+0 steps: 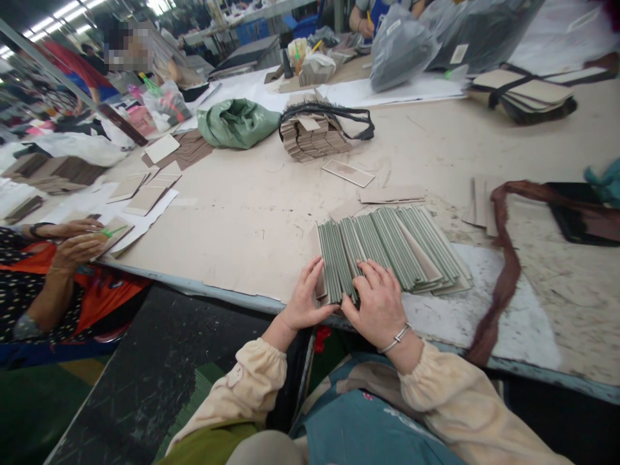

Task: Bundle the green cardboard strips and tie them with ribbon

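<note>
A row of thin flat panels with green edges (375,242) stands on edge, leaning, along the front of the worktable. My left hand (310,294) grips the row's left end, thumb at the near side and fingers up along the end panel. My right hand (378,303) wears a bracelet and lies on the near edge of the row, its fingers curled over the panels. Between the two hands a section of the green-edged panels is held. Some panel faces are hidden, since mostly their edges show.
A brown cloth strip (506,258) and a dark flat device (581,216) lie to the right. Farther back are a strapped bundle of brown pieces (314,139), a green bag (239,123) and a loose panel (349,173). At left, a co-worker's hands (80,242) handle a panel.
</note>
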A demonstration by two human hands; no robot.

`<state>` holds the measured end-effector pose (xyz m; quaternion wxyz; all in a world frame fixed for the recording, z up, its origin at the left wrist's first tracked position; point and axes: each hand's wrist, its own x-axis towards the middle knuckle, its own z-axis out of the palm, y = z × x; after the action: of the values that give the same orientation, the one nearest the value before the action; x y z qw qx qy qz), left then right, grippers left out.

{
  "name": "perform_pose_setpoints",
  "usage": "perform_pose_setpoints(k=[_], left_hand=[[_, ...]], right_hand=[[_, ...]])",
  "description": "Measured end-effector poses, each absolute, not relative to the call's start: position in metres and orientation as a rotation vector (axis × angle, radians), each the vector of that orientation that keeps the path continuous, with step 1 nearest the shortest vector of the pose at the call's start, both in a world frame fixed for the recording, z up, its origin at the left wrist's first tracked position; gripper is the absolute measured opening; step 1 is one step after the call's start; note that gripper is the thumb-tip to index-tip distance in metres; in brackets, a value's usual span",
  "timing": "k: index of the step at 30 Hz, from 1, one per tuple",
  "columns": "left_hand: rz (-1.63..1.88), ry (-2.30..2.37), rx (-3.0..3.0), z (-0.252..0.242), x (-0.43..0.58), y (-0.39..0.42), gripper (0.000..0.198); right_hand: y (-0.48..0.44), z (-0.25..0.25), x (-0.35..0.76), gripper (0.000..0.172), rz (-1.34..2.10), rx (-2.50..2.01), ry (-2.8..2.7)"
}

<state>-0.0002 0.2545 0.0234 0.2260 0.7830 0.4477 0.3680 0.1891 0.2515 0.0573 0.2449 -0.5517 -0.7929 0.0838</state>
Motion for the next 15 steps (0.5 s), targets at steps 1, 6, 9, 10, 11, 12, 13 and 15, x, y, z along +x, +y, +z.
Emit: perform_pose_setpoints(k=[1, 6, 9, 10, 11, 12, 13, 15], left_hand=[[1.012, 1.236, 2.157, 0.0233, -0.0002, 0.2545, 0.095], [1.003, 1.235, 2.152, 0.0226, -0.0004, 0.2543, 0.093], [1.002, 1.238, 2.15, 0.0224, -0.0008, 0.2543, 0.094], [1.002, 1.239, 2.15, 0.0224, -0.0008, 0.2542, 0.095], [1.002, 1.239, 2.151, 0.0225, -0.0007, 0.2542, 0.095], [1.003, 1.239, 2.151, 0.0225, -0.0006, 0.2542, 0.095], [1.004, 1.237, 2.15, 0.0226, -0.0005, 0.2542, 0.094], [1.005, 1.231, 2.147, 0.0226, -0.0006, 0.2543, 0.093]], right_hand=[[0.2514, 0.0573, 0.1891, 0.019, 0.23, -1.505, -2.164], [0.2508, 0.0567, 0.1896, 0.018, 0.233, -1.507, -2.165], [0.2508, 0.0563, 0.1897, 0.018, 0.227, -1.506, -2.162], [0.2509, 0.0561, 0.1898, 0.018, 0.224, -1.505, -2.162], [0.251, 0.056, 0.1898, 0.018, 0.221, -1.504, -2.162], [0.251, 0.0559, 0.1899, 0.019, 0.22, -1.503, -2.163], [0.2511, 0.0558, 0.1899, 0.019, 0.219, -1.501, -2.164], [0.251, 0.0558, 0.1898, 0.019, 0.221, -1.502, -2.162]])
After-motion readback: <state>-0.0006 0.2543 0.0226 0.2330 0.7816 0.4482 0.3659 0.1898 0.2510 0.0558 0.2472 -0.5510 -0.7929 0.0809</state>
